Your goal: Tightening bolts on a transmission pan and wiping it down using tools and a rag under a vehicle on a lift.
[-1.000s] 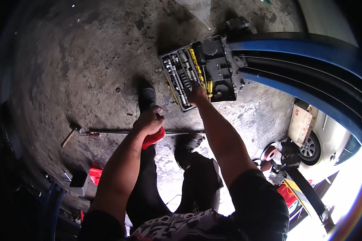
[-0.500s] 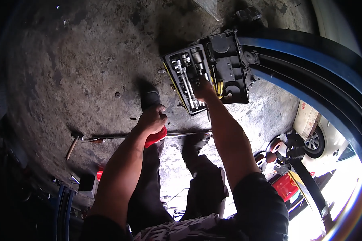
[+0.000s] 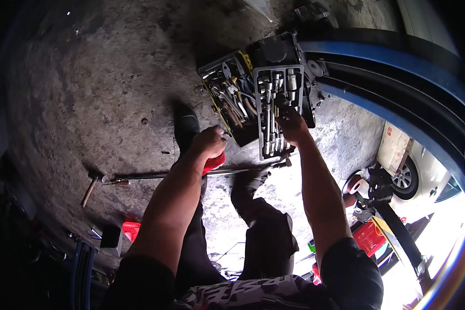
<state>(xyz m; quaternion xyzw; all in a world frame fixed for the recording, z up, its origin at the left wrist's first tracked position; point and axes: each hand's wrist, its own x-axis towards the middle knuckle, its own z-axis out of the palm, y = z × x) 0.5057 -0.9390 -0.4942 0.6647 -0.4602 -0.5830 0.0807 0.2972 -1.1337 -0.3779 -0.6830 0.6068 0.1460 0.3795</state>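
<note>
And the right hand point(image 3: 293, 126) is on the grey-rimmed socket tray point(image 3: 259, 121), closed over its middle, fingers bent down among the dark and silver pieces, the fingertips themselves lost in shadow. The tray sits at the right side of the open black toolbox point(image 3: 223, 119), partly over the opened lid point(image 3: 275, 50), its lower end reaching out past the box towards the person's right foot. Silver sockets point(image 3: 292, 82) fill the upper end of it, long bright shafts run down its left side!

Over to the left hand point(image 3: 210, 142), and that one is a tight fist, a bunched red cloth point(image 3: 215, 163) gripped in it and bulging out underneath, just above the left leg, well clear of the tray. Between the two hands and a little beyond, the toolbox's main compartment lies in full view: pliers point(image 3: 226, 71) near the top, more hand tools in a jumble below.

On the stained floor point(image 3: 88, 103), a long metal bar point(image 3: 232, 170) runs crosswise by the feet, with a hammer point(image 3: 91, 191) off to its left. Up on the right, a blue beam point(image 3: 398, 67) sweeps past the toolbox, a pale car point(image 3: 429, 170) beyond it
</note>
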